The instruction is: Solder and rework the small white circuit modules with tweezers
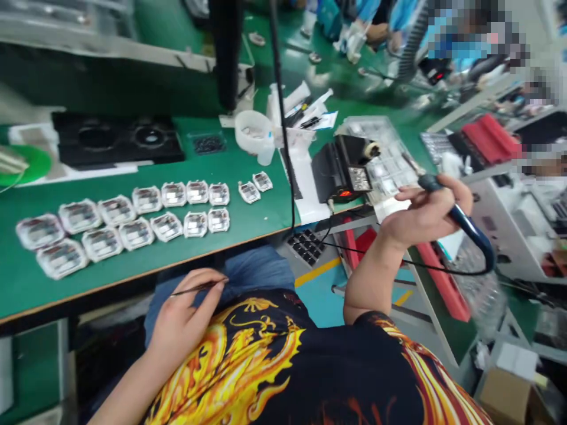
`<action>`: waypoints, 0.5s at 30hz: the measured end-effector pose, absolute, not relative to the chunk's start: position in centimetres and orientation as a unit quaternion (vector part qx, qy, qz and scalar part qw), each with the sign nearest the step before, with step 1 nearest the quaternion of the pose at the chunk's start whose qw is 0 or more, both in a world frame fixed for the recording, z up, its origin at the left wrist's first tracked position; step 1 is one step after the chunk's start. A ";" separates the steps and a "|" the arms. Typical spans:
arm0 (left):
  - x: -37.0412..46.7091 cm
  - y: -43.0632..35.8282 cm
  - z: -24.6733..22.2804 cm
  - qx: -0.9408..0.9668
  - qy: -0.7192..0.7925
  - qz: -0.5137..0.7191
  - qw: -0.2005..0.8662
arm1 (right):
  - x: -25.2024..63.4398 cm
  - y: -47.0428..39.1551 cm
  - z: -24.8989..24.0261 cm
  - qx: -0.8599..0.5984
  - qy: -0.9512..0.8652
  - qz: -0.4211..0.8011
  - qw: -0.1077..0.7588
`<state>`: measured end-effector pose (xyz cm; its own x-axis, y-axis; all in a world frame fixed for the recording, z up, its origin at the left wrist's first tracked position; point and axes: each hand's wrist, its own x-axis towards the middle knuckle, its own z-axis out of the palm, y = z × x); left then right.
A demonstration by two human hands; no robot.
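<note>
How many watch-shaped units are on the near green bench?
15: a back row of seven, a front row of six, and a pair just right of both rows. None looks hidden.

Legible markings: none.
Red display on black box unit, right end of surface: lit, digits too blurred to read.

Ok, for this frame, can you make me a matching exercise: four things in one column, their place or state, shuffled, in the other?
1. left hand
2. right hand
3. black box
4. green disc

A. shows a red display
B. wrapped round a curved blue handle
C. at the picture's left edge
D. holds a thin dark tool

Pairs: 1-D, 2-B, 3-A, 4-C
</note>
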<state>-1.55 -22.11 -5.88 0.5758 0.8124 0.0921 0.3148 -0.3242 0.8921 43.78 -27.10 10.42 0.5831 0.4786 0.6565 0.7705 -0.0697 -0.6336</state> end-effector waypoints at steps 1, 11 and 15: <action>-1.6 -21.9 -6.3 0.770 0.366 0.272 0.446 | 44.0 -27.2 10.7 -0.717 -0.421 -0.154 0.533; -1.1 -23.1 -5.5 0.779 0.381 0.279 0.412 | 49.9 -21.4 9.1 -0.713 -0.394 -0.243 0.527; -1.2 -23.3 -5.0 0.779 0.399 0.287 0.389 | 53.0 -18.7 6.4 -0.720 -0.409 -0.207 0.521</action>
